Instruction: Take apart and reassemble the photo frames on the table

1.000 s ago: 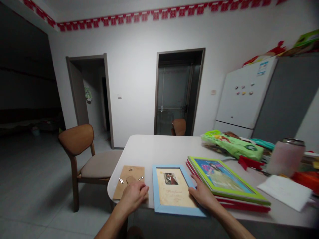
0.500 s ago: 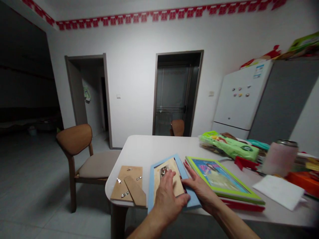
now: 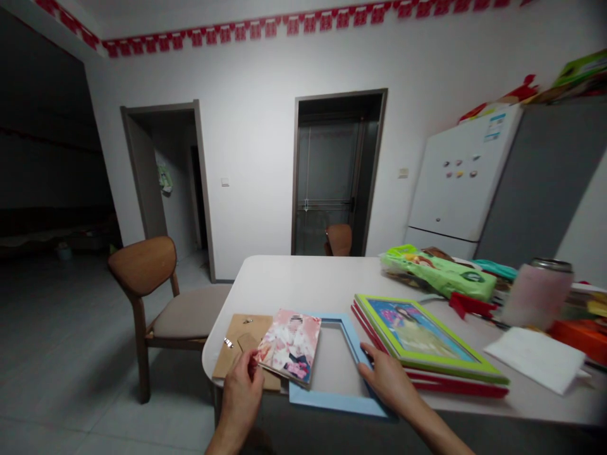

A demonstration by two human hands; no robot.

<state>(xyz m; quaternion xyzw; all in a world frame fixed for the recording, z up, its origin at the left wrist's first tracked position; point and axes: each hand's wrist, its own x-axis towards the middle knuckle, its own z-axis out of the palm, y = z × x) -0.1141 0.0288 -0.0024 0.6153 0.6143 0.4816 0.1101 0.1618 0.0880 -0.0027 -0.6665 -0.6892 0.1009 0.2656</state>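
Observation:
My left hand point(image 3: 244, 378) pinches the left edge of a pink-and-white photo print point(image 3: 290, 347), which looks like a small stack. The print is tilted over the left side of a light blue picture frame point(image 3: 348, 341), and grey-white table shows through the frame's opening. At the frame's right side my right hand point(image 3: 386, 376) has its thumb and fingers closed round the edge. Partly under the photo and my left hand lies a brown backing board point(image 3: 226, 363) with metal clips.
A green picture frame point(image 3: 427, 338) with a photo lies on red frames point(image 3: 455, 384) to the right. Beyond are a folded white paper point(image 3: 535, 357), a pink jar point(image 3: 538, 294) and a green package point(image 3: 441, 275). A wooden chair point(image 3: 142, 268) stands left of the table point(image 3: 284, 278).
The photo has come out of the blue frame, turned picture side up, and moved left in my left hand. My right hand has moved slightly right and down along the frame.

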